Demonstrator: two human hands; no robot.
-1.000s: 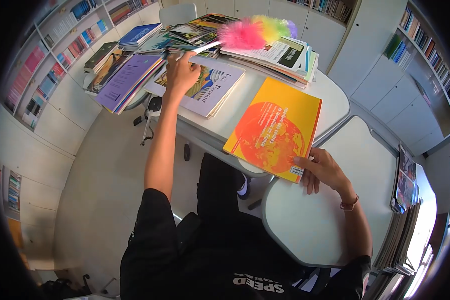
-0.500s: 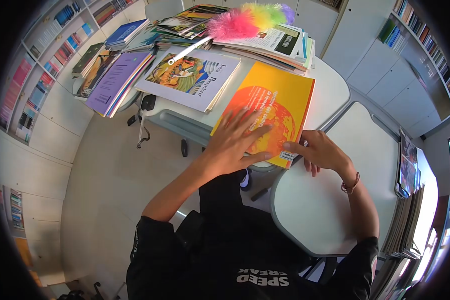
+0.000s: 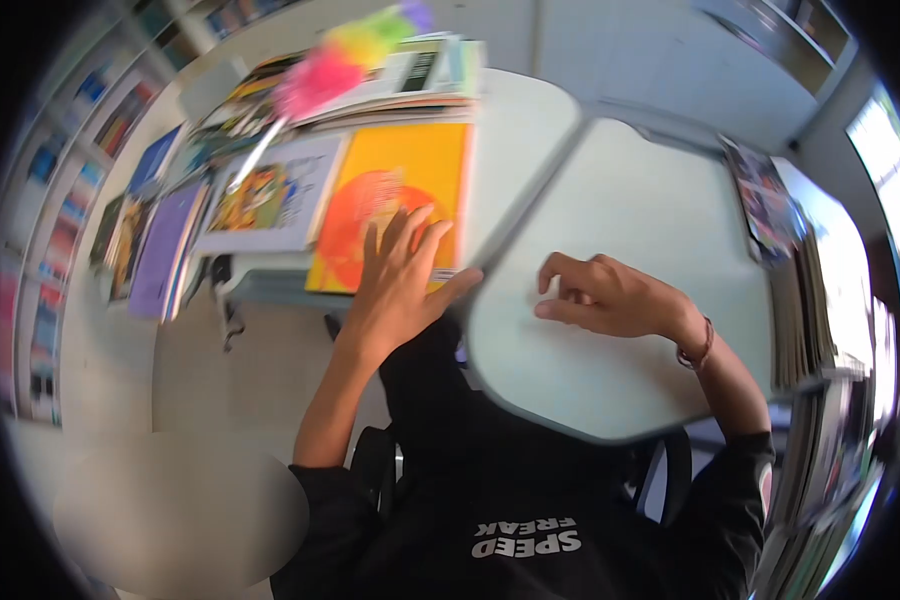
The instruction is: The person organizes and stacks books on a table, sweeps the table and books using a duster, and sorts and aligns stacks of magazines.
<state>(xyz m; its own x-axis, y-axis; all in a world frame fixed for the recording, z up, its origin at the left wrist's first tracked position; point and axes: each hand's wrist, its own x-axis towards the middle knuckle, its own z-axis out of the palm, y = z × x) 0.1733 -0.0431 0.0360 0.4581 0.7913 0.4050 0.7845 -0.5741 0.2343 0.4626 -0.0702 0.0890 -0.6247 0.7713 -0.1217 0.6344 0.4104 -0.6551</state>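
Note:
A yellow book (image 3: 410, 155) with an orange globe-like disc on its cover lies near the front edge of the table. Above its lower part is my left hand (image 3: 400, 280), its fingers spread and holding nothing; whether the fingertips touch the cover I cannot tell. My right hand (image 3: 615, 295) hovers over or rests on the bare white tabletop (image 3: 570, 370), wearing a bracelet. Its fingers are loosely curled, with a gap to the thumb and nothing between them. Left of the yellow book lies a pale lilac magazine (image 3: 310, 190) with a painted picture.
A rainbow feather duster (image 3: 320, 80) with a white handle lies across the magazines behind. Purple-covered booklets (image 3: 170, 240) sit at the left. On the right stand stacked folders or magazines (image 3: 805, 290). Bookshelves (image 3: 80, 190) line the left wall, and a window (image 3: 888, 160) is at the right.
The view has swung right, and the table's things appear further left. My right hand has come off the yellow book's edge to the white table. My left hand's fingers have lifted and bent slightly.

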